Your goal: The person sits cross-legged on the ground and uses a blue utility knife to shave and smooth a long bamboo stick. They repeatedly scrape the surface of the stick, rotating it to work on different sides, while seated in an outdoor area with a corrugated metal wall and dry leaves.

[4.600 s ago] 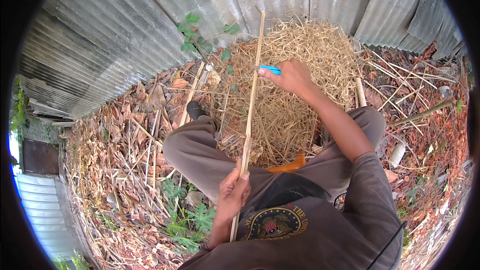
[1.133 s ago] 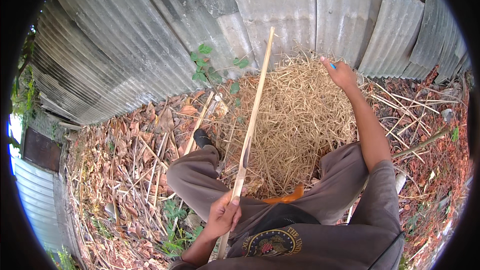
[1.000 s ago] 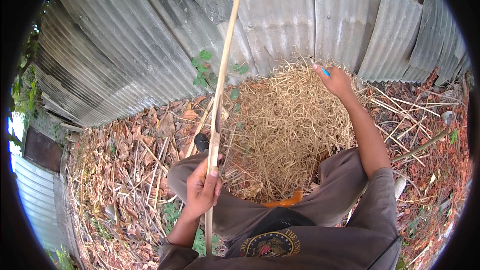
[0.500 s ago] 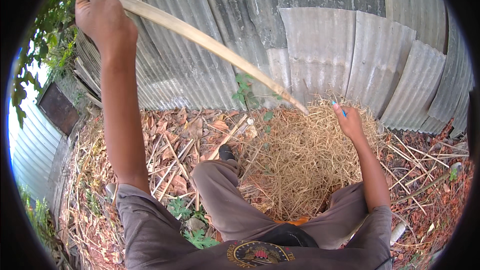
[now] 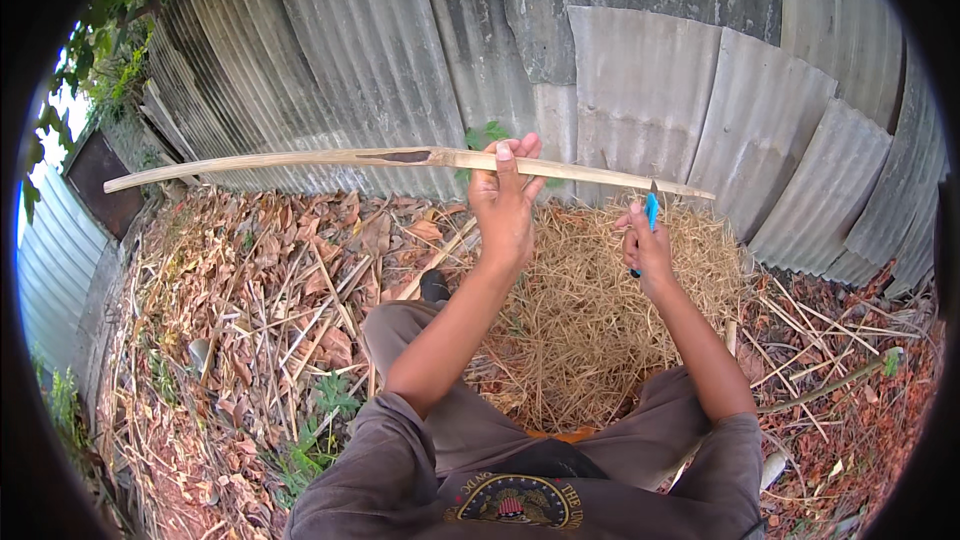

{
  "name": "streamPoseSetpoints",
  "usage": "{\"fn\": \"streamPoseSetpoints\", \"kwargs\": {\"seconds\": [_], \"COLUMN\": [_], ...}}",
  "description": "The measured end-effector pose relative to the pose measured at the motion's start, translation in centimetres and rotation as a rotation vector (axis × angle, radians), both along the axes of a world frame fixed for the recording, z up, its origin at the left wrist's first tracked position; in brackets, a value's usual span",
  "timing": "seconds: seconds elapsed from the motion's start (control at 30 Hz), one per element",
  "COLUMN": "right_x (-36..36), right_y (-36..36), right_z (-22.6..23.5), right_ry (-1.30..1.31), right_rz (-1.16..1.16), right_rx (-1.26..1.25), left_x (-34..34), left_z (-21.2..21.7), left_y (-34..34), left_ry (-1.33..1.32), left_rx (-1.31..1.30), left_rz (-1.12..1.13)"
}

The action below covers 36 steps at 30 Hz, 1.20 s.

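Observation:
A long, pale, split bamboo strip [image 5: 300, 157] lies nearly level across the view, with a dark hollow near its middle. My left hand [image 5: 503, 215] is closed on it right of that hollow, thumb on the front face and fingers behind. Closed in my right hand [image 5: 655, 255] is a blue-handled utility knife [image 5: 652, 210], its short dark blade pointing up. The blade tip is at the strip near its right end; whether it touches I cannot tell.
A heap of thin straw-coloured shavings [image 5: 580, 330] lies before my bent legs. Behind it rises a corrugated metal fence [image 5: 640, 90]. Dry leaves [image 5: 290, 240] and loose sticks cover the ground at left; more sticks [image 5: 820, 360] lie at right.
My left hand has come down and right, now gripping the strip farther along. The strip has swung from slanting to nearly level. My right hand with the knife has shifted slightly left and turned.

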State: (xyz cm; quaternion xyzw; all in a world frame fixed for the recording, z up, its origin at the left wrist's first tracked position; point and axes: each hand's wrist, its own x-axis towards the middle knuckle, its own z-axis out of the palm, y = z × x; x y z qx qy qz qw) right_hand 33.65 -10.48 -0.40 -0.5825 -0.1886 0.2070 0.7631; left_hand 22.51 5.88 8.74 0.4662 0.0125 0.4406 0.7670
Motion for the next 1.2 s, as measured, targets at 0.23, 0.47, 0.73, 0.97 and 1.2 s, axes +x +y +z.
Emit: {"fn": "streamPoseSetpoints", "kwargs": {"seconds": [0.23, 0.47, 0.73, 0.97, 1.2], "right_x": [1.9, 6.9, 9.7, 10.2, 10.7], "right_y": [0.7, -2.1, -8.6, -11.1, -14.5], "right_z": [0.3, 0.1, 3.3, 3.5, 3.0], "right_ry": [0.161, 0.188, -0.075, -0.039, 0.022], "right_rz": [-0.207, -0.269, -0.382, -0.371, -0.460], "right_rx": [0.356, 0.505, 0.393, 0.520, 0.522], "left_x": [1.3, -7.3, -15.0, -13.4, -14.0], "left_z": [-3.1, -8.1, -5.0, -7.7, -8.3], "left_y": [-4.4, -6.8, 3.8, 7.5, 5.6], "left_ry": [0.062, 0.604, 0.722, 0.930, 0.877], "left_rx": [-0.128, 0.545, 1.411, 1.688, 1.123], "left_rz": [-0.213, -0.410, 0.522, 0.394, -0.594]}}
